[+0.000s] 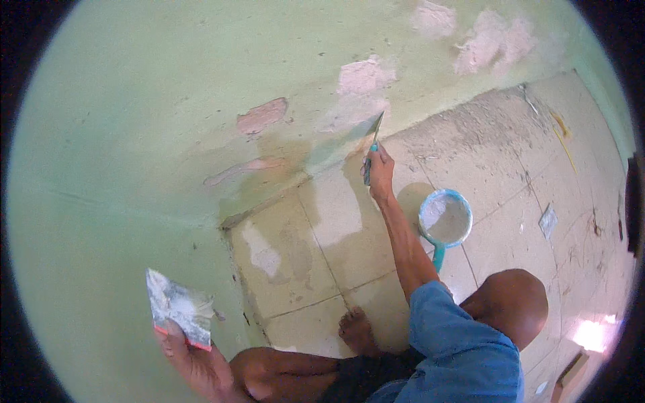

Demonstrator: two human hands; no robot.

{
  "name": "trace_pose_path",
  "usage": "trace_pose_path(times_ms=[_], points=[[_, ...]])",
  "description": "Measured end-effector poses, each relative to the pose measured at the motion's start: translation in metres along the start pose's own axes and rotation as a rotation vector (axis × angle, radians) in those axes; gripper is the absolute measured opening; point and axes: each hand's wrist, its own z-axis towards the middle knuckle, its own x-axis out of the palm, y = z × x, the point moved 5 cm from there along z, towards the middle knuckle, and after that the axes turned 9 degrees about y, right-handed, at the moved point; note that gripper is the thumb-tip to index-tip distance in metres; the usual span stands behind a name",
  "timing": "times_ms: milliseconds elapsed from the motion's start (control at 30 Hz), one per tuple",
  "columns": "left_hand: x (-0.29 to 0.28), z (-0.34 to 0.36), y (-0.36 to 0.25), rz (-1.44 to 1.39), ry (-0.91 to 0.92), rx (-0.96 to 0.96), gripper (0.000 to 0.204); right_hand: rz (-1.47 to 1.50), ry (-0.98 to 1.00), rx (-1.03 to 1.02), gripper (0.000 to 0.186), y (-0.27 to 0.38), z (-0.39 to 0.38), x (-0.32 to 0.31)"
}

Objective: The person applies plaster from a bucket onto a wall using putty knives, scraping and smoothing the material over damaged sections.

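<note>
My right hand [379, 169] grips the teal handle of a putty knife [373, 138], whose metal blade points up at the base of the pale green wall [134, 134]. My left hand [191, 359] holds a flat scraper plate [178, 305] with a red edge, smeared with white filler, low at the left. Pink and whitish patches [262, 115] of bare plaster show on the wall near the knife.
A light blue dipper [445, 218] with white filler stands on the tiled floor [316, 255] right of my right forearm. My bare foot [356, 330] and knees are at the bottom. A scrap [548, 220] lies on the dusty tiles at right.
</note>
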Motion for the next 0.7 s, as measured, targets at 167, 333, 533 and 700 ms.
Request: trace_pose_path(times_ms=[167, 333, 533, 700], points=[[0.029, 0.002, 0.003, -0.007, -0.002, 0.017, 0.032, 0.030, 0.159, 0.073, 0.038, -0.003, -0.065, 0.092], [0.031, 0.003, 0.004, -0.034, -0.018, -0.005, 0.026, 0.067, 0.423, 0.243, 0.038, 0.015, -0.109, 0.125], [0.012, 0.044, 0.007, 0.122, 0.012, -0.045, 0.021, 0.570, 0.773, 0.322, 0.039, 0.082, -0.129, 0.132], [-0.018, 0.056, 0.082, -0.034, 0.149, -0.294, 0.018, 0.165, 0.953, 0.226, 0.042, 0.115, -0.168, 0.141]])
